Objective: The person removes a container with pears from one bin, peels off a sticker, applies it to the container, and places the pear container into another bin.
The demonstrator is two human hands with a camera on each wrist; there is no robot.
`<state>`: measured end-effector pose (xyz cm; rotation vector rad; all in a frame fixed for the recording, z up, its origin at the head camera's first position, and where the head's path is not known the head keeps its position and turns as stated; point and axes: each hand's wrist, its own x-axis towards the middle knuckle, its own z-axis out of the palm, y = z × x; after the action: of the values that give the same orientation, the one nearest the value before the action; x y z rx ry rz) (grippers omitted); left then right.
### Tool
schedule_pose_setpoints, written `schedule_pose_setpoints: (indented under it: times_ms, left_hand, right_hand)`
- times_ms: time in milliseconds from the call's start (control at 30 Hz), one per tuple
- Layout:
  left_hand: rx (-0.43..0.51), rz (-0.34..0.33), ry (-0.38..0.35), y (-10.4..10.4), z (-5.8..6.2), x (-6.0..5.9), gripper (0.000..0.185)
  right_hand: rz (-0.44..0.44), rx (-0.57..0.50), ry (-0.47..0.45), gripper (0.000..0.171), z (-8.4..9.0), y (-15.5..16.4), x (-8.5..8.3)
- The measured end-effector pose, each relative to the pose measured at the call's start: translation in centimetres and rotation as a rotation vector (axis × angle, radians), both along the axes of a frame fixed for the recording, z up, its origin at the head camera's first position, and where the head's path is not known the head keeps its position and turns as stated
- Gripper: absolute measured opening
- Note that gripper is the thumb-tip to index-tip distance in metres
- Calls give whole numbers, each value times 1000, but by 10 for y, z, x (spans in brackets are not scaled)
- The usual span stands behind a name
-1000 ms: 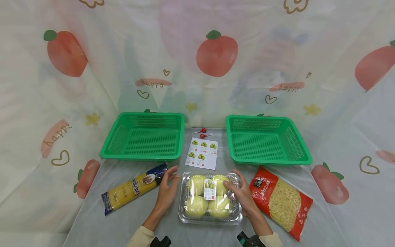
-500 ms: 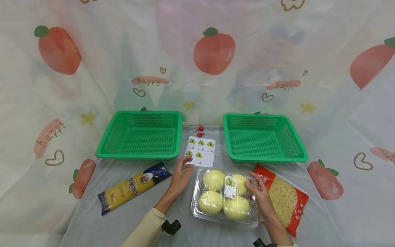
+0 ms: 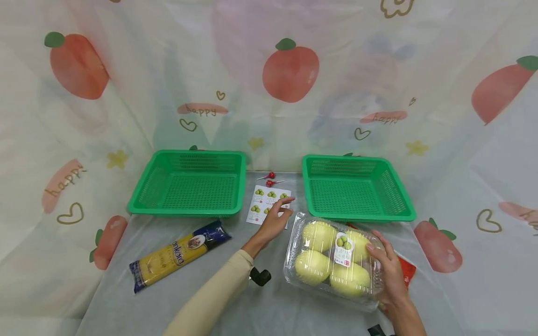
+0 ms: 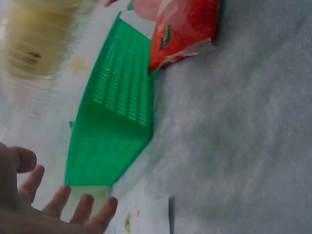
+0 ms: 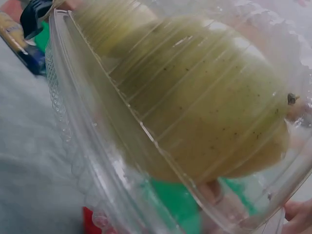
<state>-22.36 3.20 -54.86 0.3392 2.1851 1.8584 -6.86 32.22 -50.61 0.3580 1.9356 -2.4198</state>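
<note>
Green plastic mesh forms the left basket [image 3: 190,183], which stands at the far left of the desk [image 3: 126,298] and holds nothing. Just in front of it lies a spaghetti packet [image 3: 180,254], untouched. At centre, the left hand [image 3: 275,219] reaches forward with fingers spread and relaxed, grasping nothing; its fingertips lie over the sticker sheet [image 3: 261,199], though contact cannot be confirmed. Two red lollipops [image 3: 269,179] lie beyond the sheet, between the baskets. To the right, the clear pear tray [image 3: 334,259] with four yellow-green fruits and one label on its lid is tilted, its near side apparently lifted off the desk. The right hand [image 3: 388,270] grips its right edge, fingers curled over the rim. The tray sits just in front of the right basket [image 3: 356,187], which is likewise unfilled. A red pasta bag [image 3: 407,269] is mostly hidden behind the tray and hand. Judged from this arrangement, labelling of the tray appears complete and its transfer is under way; both pasta packs remain on the desk, unlabelled and unsorted.
</note>
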Motion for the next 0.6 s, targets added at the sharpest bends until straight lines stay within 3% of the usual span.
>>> schedule_pose_setpoints:
  times_ms: [233,433,600]
  left_hand:
    - [-100,-120,15,23,-10,-6,54]
    - [-28,-161,-21,29,-14,-1,51]
    - [4,-176,-12,34,-14,0,45]
  right_hand:
    - [-57,36,37,51,6,13,-7]
    - [-114,149,46,52,20,28,-24]
    - [-141,163,20,54,41,47,-46]
